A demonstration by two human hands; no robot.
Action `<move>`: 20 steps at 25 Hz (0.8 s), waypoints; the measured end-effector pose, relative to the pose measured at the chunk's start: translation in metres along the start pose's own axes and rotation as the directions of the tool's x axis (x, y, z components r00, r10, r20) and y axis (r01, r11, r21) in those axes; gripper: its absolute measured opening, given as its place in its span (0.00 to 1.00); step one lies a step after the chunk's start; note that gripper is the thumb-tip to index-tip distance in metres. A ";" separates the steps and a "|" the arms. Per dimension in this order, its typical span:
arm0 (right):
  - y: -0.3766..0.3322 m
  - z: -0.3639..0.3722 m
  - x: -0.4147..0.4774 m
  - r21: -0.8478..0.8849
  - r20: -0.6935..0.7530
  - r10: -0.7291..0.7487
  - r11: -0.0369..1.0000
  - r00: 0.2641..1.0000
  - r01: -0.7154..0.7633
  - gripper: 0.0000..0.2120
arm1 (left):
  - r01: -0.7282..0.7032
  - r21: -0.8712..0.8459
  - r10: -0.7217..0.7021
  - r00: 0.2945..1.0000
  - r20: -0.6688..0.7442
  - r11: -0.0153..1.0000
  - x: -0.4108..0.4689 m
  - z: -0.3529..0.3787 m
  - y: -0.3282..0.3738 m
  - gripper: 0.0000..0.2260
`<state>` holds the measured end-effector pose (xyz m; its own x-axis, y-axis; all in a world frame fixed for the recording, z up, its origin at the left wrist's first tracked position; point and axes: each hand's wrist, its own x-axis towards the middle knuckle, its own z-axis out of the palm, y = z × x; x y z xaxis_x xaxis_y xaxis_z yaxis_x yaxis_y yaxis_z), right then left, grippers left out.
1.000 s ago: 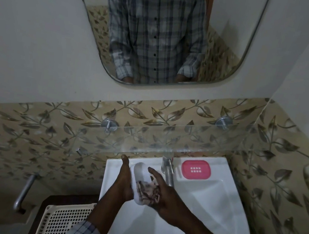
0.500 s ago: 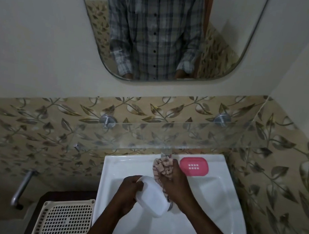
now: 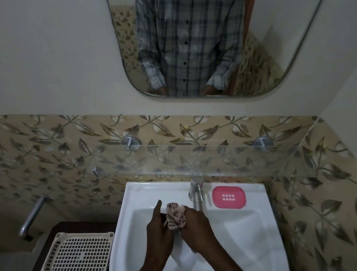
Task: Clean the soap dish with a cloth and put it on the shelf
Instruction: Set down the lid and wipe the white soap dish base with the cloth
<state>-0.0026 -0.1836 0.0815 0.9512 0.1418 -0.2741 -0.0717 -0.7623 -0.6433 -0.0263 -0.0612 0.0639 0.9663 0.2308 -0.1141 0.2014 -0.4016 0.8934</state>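
Over the white sink (image 3: 135, 200), my left hand (image 3: 158, 230) holds a white soap dish (image 3: 181, 257). Only the dish's lower end shows between my wrists; the hands cover the remainder. My right hand (image 3: 197, 228) grips a crumpled patterned cloth (image 3: 176, 215) and presses it against the dish's upper end. A pink perforated soap dish part (image 3: 228, 197) lies on the sink's back right rim. The glass shelf (image 3: 192, 160) hangs on the tiled wall above the sink, with nothing on it.
A chrome tap (image 3: 195, 193) stands at the sink's back, just beyond my right hand. A cream perforated tray (image 3: 78, 254) sits on a dark stand left of the sink. A metal handle (image 3: 31, 218) juts from the left wall. A mirror (image 3: 193, 36) is above.
The dish has been turned, so the hands now cover most of it. The cloth moved from by the tap down onto the dish's upper end. My left thumb has lifted.
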 end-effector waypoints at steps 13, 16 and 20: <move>0.005 0.005 0.002 0.051 -0.114 0.240 0.971 0.964 -0.235 0.15 | -0.071 0.022 0.074 0.966 -0.248 0.997 0.007 0.004 0.015 0.23; -0.006 0.002 0.003 0.046 -0.158 0.107 0.994 0.982 -0.101 0.16 | -0.080 0.082 0.095 0.977 -0.189 0.993 0.018 -0.003 0.018 0.20; -0.015 -0.009 0.013 0.088 -0.194 -0.082 0.991 0.978 0.100 0.15 | -0.179 0.131 0.192 0.977 -0.095 0.975 0.051 -0.018 0.036 0.17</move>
<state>0.0139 -0.1760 0.0944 0.9940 0.0783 -0.0767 -0.0021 -0.6859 -0.7277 0.0273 -0.0483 0.0981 0.9672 0.2330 0.1014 0.0447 -0.5488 0.8348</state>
